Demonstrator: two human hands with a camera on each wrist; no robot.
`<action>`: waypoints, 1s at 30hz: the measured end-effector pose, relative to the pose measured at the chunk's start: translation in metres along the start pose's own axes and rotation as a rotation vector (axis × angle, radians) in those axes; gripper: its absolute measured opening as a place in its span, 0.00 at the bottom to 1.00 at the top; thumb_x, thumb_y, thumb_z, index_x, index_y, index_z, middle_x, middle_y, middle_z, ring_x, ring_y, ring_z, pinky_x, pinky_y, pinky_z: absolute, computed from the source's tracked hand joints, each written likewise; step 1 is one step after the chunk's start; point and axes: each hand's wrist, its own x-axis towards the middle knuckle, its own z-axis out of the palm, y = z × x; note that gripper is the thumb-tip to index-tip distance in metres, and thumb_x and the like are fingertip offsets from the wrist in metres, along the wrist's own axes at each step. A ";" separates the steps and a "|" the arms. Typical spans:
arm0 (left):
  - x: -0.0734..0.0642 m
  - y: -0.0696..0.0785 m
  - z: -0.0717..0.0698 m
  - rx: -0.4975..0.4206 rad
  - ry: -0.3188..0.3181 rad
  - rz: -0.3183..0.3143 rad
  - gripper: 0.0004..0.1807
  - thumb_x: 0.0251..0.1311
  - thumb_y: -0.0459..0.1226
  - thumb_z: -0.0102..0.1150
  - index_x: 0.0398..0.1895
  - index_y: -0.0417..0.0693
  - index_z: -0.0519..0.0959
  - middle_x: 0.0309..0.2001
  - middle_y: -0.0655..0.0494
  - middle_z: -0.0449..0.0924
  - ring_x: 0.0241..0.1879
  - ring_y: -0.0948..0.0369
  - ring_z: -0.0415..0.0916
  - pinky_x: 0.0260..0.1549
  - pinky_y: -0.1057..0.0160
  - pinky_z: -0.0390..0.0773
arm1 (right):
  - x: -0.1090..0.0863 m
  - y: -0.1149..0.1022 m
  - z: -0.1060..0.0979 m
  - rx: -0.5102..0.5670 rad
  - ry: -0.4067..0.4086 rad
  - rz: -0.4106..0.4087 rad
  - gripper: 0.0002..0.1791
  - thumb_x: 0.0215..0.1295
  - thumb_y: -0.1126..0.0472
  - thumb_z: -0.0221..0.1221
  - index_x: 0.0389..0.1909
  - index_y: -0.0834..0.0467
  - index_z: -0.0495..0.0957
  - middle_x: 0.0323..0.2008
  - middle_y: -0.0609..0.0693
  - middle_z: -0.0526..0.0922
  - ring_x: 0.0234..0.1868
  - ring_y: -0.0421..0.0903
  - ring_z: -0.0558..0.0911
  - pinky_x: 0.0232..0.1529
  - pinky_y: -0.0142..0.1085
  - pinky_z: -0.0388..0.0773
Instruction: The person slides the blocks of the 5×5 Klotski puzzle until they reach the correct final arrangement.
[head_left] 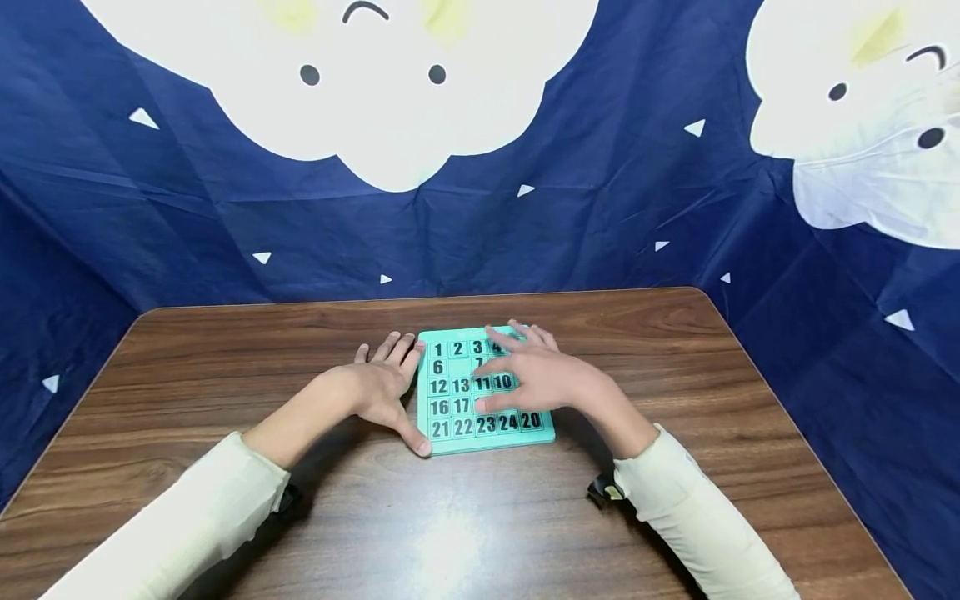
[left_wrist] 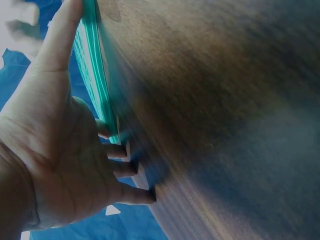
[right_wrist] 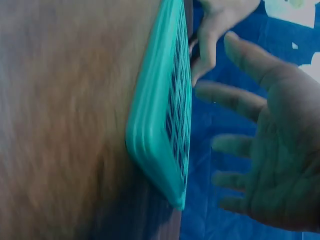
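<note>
A teal number sliding puzzle (head_left: 442, 440) lies flat on the table, its tiles printed with black numbers and one gap showing in the second row. My left hand (head_left: 378, 392) is spread along the puzzle's left side, thumb at the lower left corner and fingertips near the upper left one. Over the right part of the tiles hovers my right hand (head_left: 543, 375), fingers apart and straight, hiding several numbers. In the right wrist view, the fingers of the right hand (right_wrist: 280, 155) stand off the tile face, with nothing held.
The wood-grain table (head_left: 337, 533) extends around the puzzle on all sides. Behind it and to the right hangs a dark blue cloth (head_left: 465, 242) with white cloud shapes. A dark strap (head_left: 600, 492) shows at the right wrist.
</note>
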 end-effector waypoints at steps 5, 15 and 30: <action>0.000 -0.001 0.001 -0.006 -0.004 -0.001 0.98 0.36 0.82 0.81 0.95 0.42 0.32 0.94 0.35 0.26 0.93 0.36 0.23 0.86 0.21 0.35 | 0.008 0.004 0.000 -0.037 0.004 0.068 0.37 0.77 0.27 0.64 0.81 0.36 0.78 0.95 0.56 0.44 0.94 0.69 0.38 0.89 0.74 0.35; -0.001 -0.002 0.000 -0.007 -0.006 0.001 0.97 0.36 0.82 0.80 0.95 0.42 0.31 0.94 0.35 0.25 0.93 0.35 0.23 0.86 0.21 0.34 | 0.005 0.007 -0.006 -0.032 0.021 0.046 0.40 0.73 0.25 0.66 0.80 0.36 0.78 0.95 0.56 0.42 0.94 0.69 0.36 0.89 0.76 0.35; -0.001 -0.001 0.000 -0.003 -0.006 -0.002 0.98 0.35 0.83 0.80 0.95 0.42 0.30 0.94 0.35 0.25 0.93 0.35 0.22 0.86 0.21 0.33 | -0.005 0.020 0.001 0.000 0.005 0.046 0.41 0.72 0.26 0.68 0.81 0.34 0.77 0.95 0.57 0.44 0.94 0.71 0.37 0.88 0.77 0.36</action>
